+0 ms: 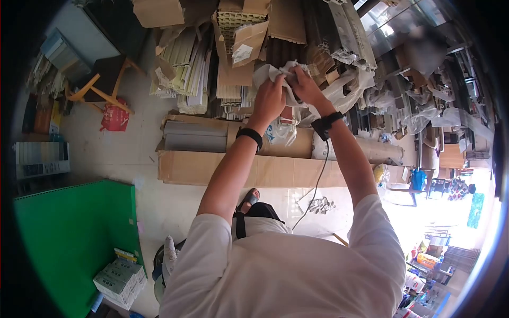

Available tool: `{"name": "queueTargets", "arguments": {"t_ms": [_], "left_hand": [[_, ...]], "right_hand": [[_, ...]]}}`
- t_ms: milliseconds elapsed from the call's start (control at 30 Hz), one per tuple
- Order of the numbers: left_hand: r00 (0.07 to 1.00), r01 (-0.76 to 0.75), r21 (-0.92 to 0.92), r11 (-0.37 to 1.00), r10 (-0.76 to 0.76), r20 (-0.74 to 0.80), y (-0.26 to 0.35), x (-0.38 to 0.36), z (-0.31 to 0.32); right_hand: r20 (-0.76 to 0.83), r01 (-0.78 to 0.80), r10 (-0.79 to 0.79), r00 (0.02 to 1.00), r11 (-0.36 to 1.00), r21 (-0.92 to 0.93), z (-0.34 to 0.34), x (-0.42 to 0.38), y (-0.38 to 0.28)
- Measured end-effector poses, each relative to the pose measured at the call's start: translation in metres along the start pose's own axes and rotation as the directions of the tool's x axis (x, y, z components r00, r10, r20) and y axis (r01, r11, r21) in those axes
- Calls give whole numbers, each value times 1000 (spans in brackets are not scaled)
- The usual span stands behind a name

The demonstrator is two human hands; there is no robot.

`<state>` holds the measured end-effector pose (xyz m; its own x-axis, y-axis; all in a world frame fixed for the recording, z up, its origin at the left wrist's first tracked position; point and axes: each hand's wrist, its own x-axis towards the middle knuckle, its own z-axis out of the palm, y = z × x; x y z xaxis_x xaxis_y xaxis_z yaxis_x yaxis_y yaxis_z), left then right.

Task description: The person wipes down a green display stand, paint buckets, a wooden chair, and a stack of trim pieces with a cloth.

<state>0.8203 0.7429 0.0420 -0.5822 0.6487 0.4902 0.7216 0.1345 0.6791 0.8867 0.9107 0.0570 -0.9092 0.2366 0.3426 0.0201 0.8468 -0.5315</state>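
Note:
Both arms reach forward over stacked packaged profiles. My left hand [271,98] has its fingers closed on a crumpled whitish cloth [263,76]. Close beside it, my right hand [308,89] grips the same cloth, its fingers bent into the folds. Parts of the cloth are hidden behind the hands. Just beyond it are dark brown ribbed lengths [285,52] and an opened cardboard carton [238,74]. A black device strapped at the right wrist [322,126] trails a thin cable.
A long cardboard box [212,168] with a grey roll [195,137] lies across the front of the stack. Gloves [322,204] rest on the floor. On the left are a wooden chair [101,85], a red bag [115,116] and a green panel [79,233]. Loose plastic wrap [347,95] hangs right.

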Motion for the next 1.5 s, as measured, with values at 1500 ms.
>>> {"name": "queueTargets", "arguments": {"t_ms": [1500], "left_hand": [[958,93,15,996,-94,269,-17,-12,-16]], "right_hand": [[-146,-155,152,977,988,-9,55,91,6]]}}
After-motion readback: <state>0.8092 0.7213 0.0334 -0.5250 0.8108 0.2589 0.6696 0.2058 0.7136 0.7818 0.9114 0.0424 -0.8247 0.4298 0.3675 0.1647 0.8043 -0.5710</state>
